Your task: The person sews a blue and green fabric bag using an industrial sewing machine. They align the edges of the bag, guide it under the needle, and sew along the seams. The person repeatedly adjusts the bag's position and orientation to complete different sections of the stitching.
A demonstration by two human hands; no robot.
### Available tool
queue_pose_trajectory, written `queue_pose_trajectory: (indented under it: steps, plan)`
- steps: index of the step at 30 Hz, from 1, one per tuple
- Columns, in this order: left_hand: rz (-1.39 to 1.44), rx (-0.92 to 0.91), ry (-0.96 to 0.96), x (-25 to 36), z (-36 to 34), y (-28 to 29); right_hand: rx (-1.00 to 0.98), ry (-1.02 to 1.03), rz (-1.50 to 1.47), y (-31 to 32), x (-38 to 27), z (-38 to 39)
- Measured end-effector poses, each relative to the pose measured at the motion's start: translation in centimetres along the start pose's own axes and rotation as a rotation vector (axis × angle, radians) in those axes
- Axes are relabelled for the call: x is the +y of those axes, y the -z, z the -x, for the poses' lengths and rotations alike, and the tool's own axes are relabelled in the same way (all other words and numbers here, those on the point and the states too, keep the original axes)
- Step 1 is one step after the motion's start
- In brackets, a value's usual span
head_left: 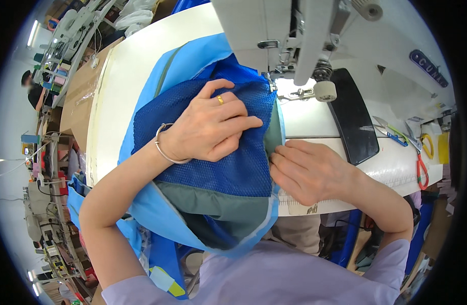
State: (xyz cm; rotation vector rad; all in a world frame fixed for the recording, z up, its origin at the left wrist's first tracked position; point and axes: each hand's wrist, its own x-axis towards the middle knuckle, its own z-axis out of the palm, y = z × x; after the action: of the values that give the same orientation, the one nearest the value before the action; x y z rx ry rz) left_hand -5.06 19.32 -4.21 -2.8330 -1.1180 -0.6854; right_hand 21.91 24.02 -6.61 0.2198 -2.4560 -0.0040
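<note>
A fabric piece of light blue cloth (142, 119), dark blue mesh (203, 175) and grey-green lining (213, 206) lies on the white sewing table, its upper right edge at the needle area of a sewing machine (289, 76). Spread over the mesh, my left hand (215, 122) presses it down with the fingers apart. At the fabric's right edge my right hand (312, 170) has its fingers curled and pinched on the layered edge. The fingertips partly hide that edge.
To the right lie a black flat panel (353, 117), scissors with red handles (421, 170) and small snips (393, 134). A brown cardboard sheet (83, 96) adjoins the table's left side. Farther left stand other machines, and a person (35, 91) is in the background.
</note>
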Motion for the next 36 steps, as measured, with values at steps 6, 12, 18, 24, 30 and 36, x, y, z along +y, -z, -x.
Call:
queue_pose_trajectory:
  steps: [6, 12, 18, 24, 30, 36]
  plan:
    - [0.043, -0.052, 0.08, 1.9, -0.1, 0.5, -0.063, -0.017, -0.044, 0.6, -0.4, 0.4]
    - [-0.127, 0.066, 0.477, 5.1, 2.8, 6.8, -0.234, -0.123, -0.3, 2.4, 0.4, 0.1]
    - [0.178, 0.238, 1.626, 5.5, 12.5, 9.7, -0.219, 0.003, -0.291, 0.3, 1.0, -0.2]
    - [0.728, -0.008, 1.679, 1.8, 12.9, 10.5, -0.098, 0.188, -0.033, -0.6, 2.0, -1.6]
    - [0.841, 0.264, 1.297, -5.3, 3.6, 17.3, 0.0, 0.045, 0.151, -1.4, -0.7, -3.5]
    - [-0.854, 0.083, 0.467, -7.3, 1.3, 14.7, -0.062, -0.067, 0.154, -2.6, -3.0, -1.9]
